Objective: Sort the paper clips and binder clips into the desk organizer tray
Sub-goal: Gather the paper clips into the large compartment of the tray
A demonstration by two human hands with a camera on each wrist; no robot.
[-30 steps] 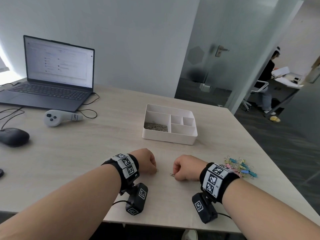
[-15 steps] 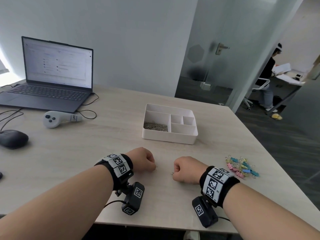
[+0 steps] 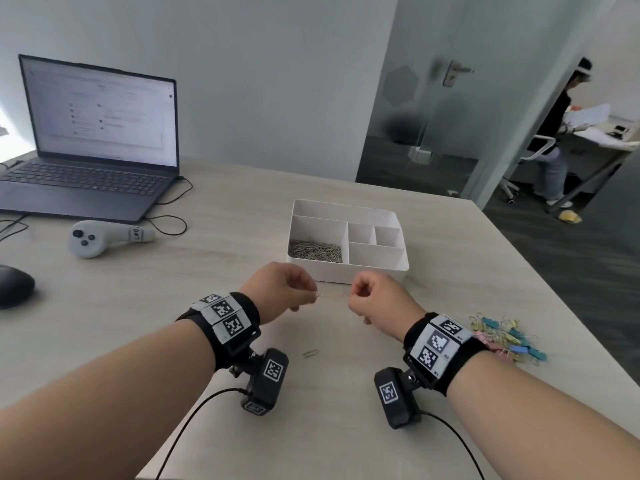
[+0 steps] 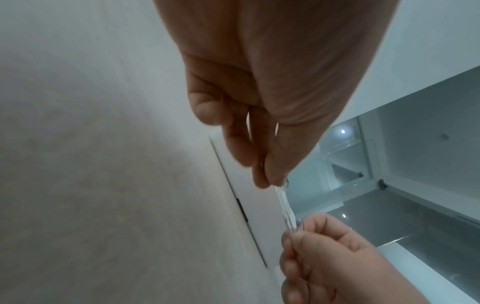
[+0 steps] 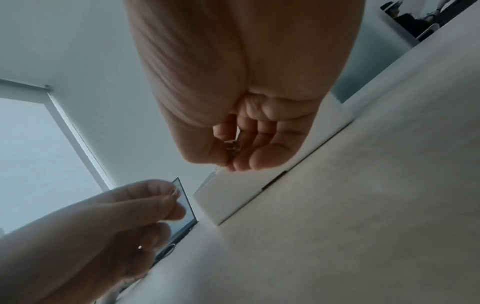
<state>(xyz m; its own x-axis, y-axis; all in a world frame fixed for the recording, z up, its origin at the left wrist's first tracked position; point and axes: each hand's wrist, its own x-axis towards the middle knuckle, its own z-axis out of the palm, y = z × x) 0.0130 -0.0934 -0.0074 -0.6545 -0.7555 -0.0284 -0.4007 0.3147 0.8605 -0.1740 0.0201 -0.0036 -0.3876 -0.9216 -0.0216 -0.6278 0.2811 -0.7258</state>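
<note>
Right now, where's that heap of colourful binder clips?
In the head view, the binder clips lie loose on the table at the right, just beyond the right wrist and nearer than the white organizer tray.

One tray [image 3: 346, 275], five compartments; one laptop [image 3: 93, 140]; one mouse [image 3: 14, 285]; two hands [image 3: 284, 289].

White tray [image 3: 346, 271], silver paper clips [image 3: 317, 251], pastel binder clips [image 3: 505, 336], dark laptop [image 3: 86, 188].
</note>
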